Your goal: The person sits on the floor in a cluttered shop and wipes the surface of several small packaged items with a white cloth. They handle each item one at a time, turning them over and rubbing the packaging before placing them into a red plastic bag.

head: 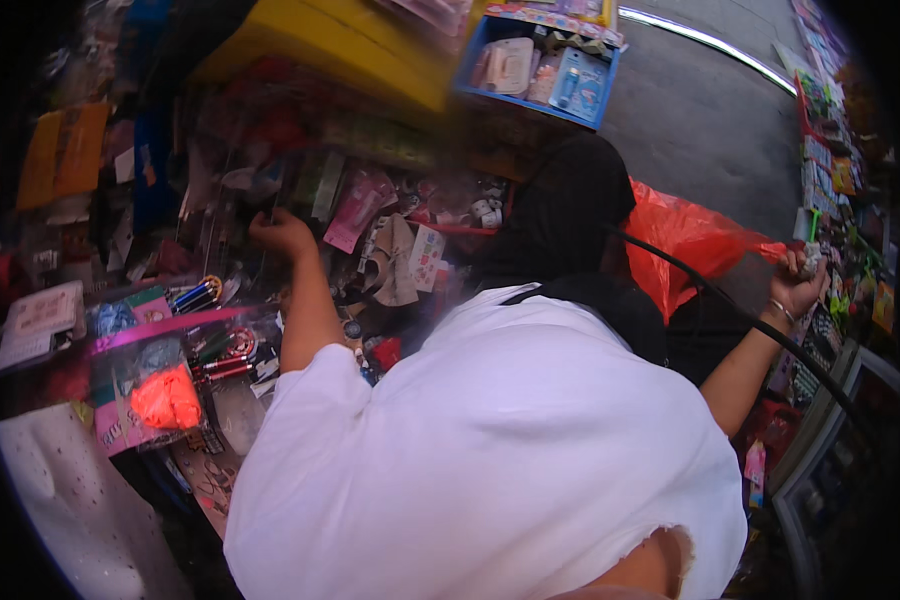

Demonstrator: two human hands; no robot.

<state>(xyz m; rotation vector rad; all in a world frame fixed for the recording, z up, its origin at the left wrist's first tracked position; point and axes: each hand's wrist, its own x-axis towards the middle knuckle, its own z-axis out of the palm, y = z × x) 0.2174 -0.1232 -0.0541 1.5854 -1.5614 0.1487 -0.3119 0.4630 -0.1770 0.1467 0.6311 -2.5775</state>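
Note:
My left hand [289, 232] is over packed small goods at the left, its fingers curled near clear plastic packaging; whether it grips anything cannot be made out. Beside it lies a pink packet [358, 210]. At the far right my right hand [799, 277], with a bracelet at the wrist, is closed on the gathered end of a red plastic bag [671, 232] and a small crumpled whitish thing [811, 259]. The bag hangs between that hand and my dark-clad legs.
A blue tray [536, 105] of packaged goods stands ahead, near a yellow surface [345, 45]. Pens [195, 295] and a bright orange bundle [166, 397] lie at the left. A black cable [727, 296] crosses my right forearm. More goods line the right side, beyond the grey floor [690, 105].

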